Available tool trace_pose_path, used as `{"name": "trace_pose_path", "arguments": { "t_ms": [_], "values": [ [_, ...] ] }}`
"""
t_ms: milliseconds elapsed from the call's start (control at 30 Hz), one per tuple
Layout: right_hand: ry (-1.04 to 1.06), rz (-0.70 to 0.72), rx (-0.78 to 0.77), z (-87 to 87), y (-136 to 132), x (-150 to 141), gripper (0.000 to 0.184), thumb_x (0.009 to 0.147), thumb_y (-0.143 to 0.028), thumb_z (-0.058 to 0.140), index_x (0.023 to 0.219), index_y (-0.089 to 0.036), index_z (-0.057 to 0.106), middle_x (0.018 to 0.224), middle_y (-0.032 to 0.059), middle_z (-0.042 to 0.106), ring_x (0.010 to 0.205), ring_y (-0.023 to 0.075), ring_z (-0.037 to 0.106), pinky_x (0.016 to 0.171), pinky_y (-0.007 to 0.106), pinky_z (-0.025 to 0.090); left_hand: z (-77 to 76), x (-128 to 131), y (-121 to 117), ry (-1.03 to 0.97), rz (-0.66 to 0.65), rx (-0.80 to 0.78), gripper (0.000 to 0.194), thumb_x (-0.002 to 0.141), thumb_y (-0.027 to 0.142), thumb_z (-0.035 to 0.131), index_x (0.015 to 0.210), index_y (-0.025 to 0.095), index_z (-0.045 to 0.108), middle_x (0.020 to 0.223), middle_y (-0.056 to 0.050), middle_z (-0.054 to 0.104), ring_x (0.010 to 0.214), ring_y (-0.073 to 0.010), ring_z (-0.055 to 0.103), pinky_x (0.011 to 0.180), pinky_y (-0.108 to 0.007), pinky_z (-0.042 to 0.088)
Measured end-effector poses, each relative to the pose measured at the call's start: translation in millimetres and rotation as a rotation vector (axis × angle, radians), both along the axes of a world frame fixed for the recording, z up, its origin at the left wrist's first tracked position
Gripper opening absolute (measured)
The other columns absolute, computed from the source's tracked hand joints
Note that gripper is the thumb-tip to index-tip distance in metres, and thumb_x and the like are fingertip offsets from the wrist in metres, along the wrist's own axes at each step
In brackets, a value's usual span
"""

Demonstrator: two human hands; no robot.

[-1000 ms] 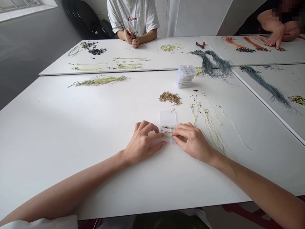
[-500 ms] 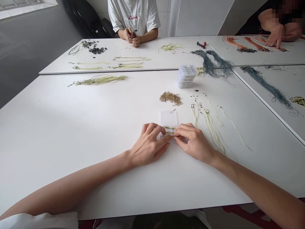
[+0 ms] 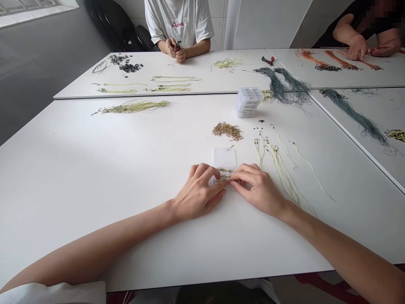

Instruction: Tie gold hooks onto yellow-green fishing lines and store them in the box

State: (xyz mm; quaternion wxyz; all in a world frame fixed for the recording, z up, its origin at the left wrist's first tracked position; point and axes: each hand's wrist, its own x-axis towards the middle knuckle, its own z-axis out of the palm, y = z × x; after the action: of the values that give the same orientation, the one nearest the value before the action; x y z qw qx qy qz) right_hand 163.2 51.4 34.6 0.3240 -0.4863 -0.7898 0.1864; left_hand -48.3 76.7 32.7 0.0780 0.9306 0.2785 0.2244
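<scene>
White table [image 3: 95, 202]: I log clear plastic tackle tray [image 3: 224, 157] lying flat ahead of operator, between both hands. Loose brass hooks [image 3: 227, 131] beyond it. Left hand [image 3: 198, 192] and right hand [image 3: 257, 188] meet in narrow pinch at tray's near end, on thin hooked leaders [image 3: 223, 177]. Leaders judged light, limp, slippery; take near hook eye, clear of point.

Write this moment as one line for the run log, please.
left hand: touching fishing lines | right hand: pinching lines | clear plastic box: under lines
</scene>
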Motion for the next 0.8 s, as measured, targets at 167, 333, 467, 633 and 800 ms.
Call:
{"name": "trace_pose_path", "arguments": {
  "t_ms": [167,333,467,633,800],
  "values": [
    [-0.029,0.042,0.091,-3.3,2.1,-1.3,0.017,0.084,-0.005,0.055,0.079,-0.019,0.062,0.073,-0.0008,0.060,0.065,0.0123,0.052,0.078,0.033,0.042,0.3,-1.5,1.0,-0.031,0.017,-0.062,0.029,0.090,0.023,0.055,0.118,0.026,0.064,0.104,-0.008,0.057,0.096,-0.0221,0.046,0.088,-0.041,0.036],
    [-0.013,0.041,0.093,-4.3,3.1,-2.6,0.018,0.083,-0.005,0.055,0.077,-0.020,0.062,0.071,-0.0010,0.060,0.065,0.0130,0.052,0.078,0.033,0.043,0.0,-2.9,2.1,-0.076,0.045,-0.106,0.028,0.089,0.026,0.058,0.116,0.026,0.064,0.103,-0.008,0.059,0.096,-0.0213,0.047,0.088,-0.040,0.036],
    [-0.019,0.035,0.095,-3.4,3.9,-3.6,0.019,0.081,-0.004,0.055,0.074,-0.021,0.060,0.069,-0.0008,0.059,0.065,0.0138,0.052,0.076,0.032,0.044,-0.5,-2.8,1.3,-0.043,0.023,-0.074,0.033,0.090,0.022,0.056,0.120,0.030,0.063,0.105,-0.008,0.057,0.098,-0.0222,0.046,0.090,-0.041,0.035],
    [-0.004,0.043,0.092,-1.6,4.0,-4.2,0.019,0.081,-0.005,0.055,0.073,-0.021,0.060,0.069,-0.0004,0.060,0.064,0.0142,0.053,0.074,0.032,0.046,-1.0,-2.8,-0.2,-0.003,0.012,-0.049,0.036,0.090,0.022,0.054,0.124,0.032,0.060,0.105,-0.008,0.055,0.098,-0.0230,0.045,0.091,-0.043,0.035],
    [0.022,0.051,0.073,-1.2,4.5,-4.1,0.019,0.080,-0.004,0.055,0.073,-0.021,0.060,0.069,-0.0003,0.060,0.066,0.0146,0.053,0.071,0.031,0.046,-1.1,-2.8,-0.2,0.011,0.010,-0.043,0.036,0.091,0.022,0.053,0.124,0.032,0.060,0.106,-0.008,0.054,0.098,-0.0232,0.045,0.090,-0.043,0.034]
  ]
}}
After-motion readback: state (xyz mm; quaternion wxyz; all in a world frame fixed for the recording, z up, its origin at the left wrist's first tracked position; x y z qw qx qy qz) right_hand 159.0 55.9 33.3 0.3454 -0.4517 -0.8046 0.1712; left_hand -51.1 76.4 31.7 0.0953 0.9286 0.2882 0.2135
